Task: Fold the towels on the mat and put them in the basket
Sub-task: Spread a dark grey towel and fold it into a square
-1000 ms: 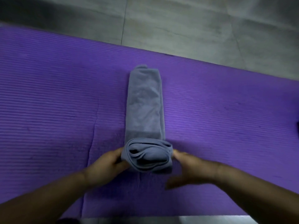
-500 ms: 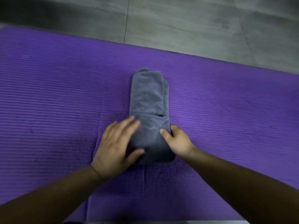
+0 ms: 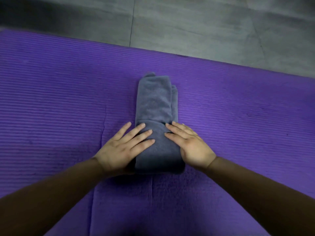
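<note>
A grey towel [image 3: 156, 103] lies as a narrow folded strip in the middle of the purple mat [image 3: 51, 99], its near end doubled over onto itself. My left hand [image 3: 124, 149] lies flat with straight fingers on the left side of that doubled part. My right hand [image 3: 189, 144] presses flat on its right side, fingertips near the fold's edge. No basket is in view.
Grey tiled floor [image 3: 187, 23] runs beyond the mat's far edge. The mat stretches wide to the left and right of the towel, with faint creases near my left arm.
The near end of the towel has been folded forward over the strip. Both hands went from holding that end to lying flat on top of it.
</note>
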A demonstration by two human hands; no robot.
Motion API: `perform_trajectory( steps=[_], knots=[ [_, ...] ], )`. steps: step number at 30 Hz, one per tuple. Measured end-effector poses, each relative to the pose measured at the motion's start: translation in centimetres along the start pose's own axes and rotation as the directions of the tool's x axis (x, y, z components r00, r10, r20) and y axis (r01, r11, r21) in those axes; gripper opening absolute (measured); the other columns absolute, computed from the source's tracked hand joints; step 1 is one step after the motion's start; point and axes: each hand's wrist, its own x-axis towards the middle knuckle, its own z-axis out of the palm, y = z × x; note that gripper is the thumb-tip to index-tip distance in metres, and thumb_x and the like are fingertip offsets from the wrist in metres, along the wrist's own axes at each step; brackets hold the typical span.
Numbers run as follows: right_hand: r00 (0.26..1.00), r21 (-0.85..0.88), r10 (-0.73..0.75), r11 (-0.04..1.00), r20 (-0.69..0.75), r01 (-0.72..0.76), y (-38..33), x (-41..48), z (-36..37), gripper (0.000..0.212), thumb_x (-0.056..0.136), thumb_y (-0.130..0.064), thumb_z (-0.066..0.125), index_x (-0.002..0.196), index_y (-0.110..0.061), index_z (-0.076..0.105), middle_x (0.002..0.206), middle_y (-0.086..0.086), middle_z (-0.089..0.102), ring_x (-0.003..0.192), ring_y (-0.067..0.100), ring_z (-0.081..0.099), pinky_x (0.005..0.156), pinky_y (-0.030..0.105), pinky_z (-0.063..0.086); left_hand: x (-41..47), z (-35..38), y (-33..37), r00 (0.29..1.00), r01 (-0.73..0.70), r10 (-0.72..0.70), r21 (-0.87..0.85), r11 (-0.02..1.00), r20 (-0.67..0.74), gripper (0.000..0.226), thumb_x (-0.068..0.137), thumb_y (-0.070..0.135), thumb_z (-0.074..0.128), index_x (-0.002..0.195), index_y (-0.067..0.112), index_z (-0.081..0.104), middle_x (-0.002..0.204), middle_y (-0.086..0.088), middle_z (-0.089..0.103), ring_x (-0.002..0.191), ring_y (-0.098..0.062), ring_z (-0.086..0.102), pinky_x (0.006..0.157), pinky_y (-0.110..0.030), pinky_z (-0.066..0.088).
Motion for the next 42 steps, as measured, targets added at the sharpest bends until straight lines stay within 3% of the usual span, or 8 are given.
perform_trajectory(
  steps=[5,9,14,18,22,34,37,42],
  knots=[
    [0.961,-0.194,0.026,0.981,0.274,0.029,1.2,0.3,-1.2,0.072,0.056,-0.031,0.058,0.126,-0.014,0.055,0.131,0.012,0.055,0.118,0.025,0.056,0.101,0.037,0.025,2.1,-1.6,-1.5,0.998,-0.056,0.057,-0.142,0.988,0.008,0.059,0.057,0.058,0.042,0.103,0.021,0.046,0.094,0.001,0.072,0.109,-0.021,0.062,0.111,-0.037,0.004],
    [0.926,0.018,0.019,0.999,0.378,-0.028,0.9,0.1,-1.3,0.076,0.086,-0.037,0.055,0.147,-0.026,0.010,0.156,-0.002,-0.005,0.145,0.013,-0.002,0.104,0.017,-0.020,2.3,-2.8,-1.2,0.999,-0.023,0.032,-0.287,0.958,0.026,0.061,0.053,0.062,0.047,0.099,0.021,0.046,0.086,0.000,0.071,0.090,-0.016,0.069,0.108,-0.029,0.012],
    [0.944,0.300,-0.022,0.950,0.331,-0.083,-1.3,-2.0,-0.8,0.079,0.072,-0.039,0.073,0.139,-0.019,0.037,0.146,-0.001,0.039,0.134,0.014,0.036,0.112,0.017,0.021,-1.5,-2.7,1.4,0.986,0.166,-0.141,-0.535,0.828,0.088,0.065,0.052,0.060,0.052,0.102,0.019,0.045,0.088,0.003,0.068,0.089,-0.006,0.051,0.104,-0.010,0.017],
    [0.946,0.531,0.103,0.807,0.306,-0.260,-4.0,-3.0,-0.1,0.057,0.075,-0.055,0.056,0.120,-0.019,0.056,0.117,0.006,0.064,0.109,0.014,0.057,0.089,0.016,0.044,-3.7,-3.5,3.9,0.841,0.402,-0.504,-0.851,0.337,0.197,0.052,0.054,0.069,0.059,0.105,0.059,0.048,0.096,0.035,0.060,0.087,0.021,0.052,0.081,0.003,0.036],
    [0.847,0.653,0.353,0.539,0.398,-0.532,-4.1,-0.6,0.0,0.051,0.082,-0.042,0.057,0.124,-0.014,0.049,0.122,0.003,0.059,0.116,0.018,0.054,0.100,0.029,0.040,-1.4,-2.9,3.6,0.549,0.405,-0.751,-0.903,-0.145,0.367,0.041,0.058,0.052,0.054,0.090,0.026,0.049,0.088,0.018,0.054,0.077,0.012,0.056,0.064,0.003,0.040],
    [0.555,0.660,0.705,0.164,0.442,-0.733,-3.5,4.2,0.7,0.037,0.094,-0.032,0.043,0.116,-0.005,0.055,0.123,0.016,0.058,0.117,0.027,0.053,0.088,0.023,0.038,3.2,-3.1,1.3,0.409,0.851,-0.765,-0.510,0.124,0.498,0.097,0.052,0.073,0.058,0.132,0.023,0.037,0.129,-0.002,0.054,0.122,-0.024,0.049,0.105,-0.040,0.036],
    [0.472,0.662,0.770,0.089,0.429,-0.745,-3.0,3.7,1.0,0.055,0.083,-0.042,0.059,0.124,-0.009,0.046,0.129,0.014,0.052,0.121,0.027,0.049,0.105,0.035,0.036,3.0,-3.0,0.8,0.321,0.835,-0.743,-0.545,-0.071,0.587,0.114,0.035,0.071,0.070,0.131,0.017,0.042,0.129,-0.006,0.055,0.117,-0.024,0.054,0.103,-0.040,0.041],
    [0.483,0.718,0.697,-0.067,0.531,-0.693,-2.7,3.2,0.9,0.043,0.090,-0.035,0.051,0.119,-0.004,0.052,0.121,0.011,0.059,0.113,0.026,0.055,0.099,0.030,0.041,3.3,-3.4,1.6,0.388,0.681,-0.637,-0.673,-0.288,0.666,0.102,0.028,0.059,0.071,0.116,0.009,0.056,0.107,-0.006,0.068,0.096,-0.019,0.066,0.087,-0.032,0.053]
  ],
)
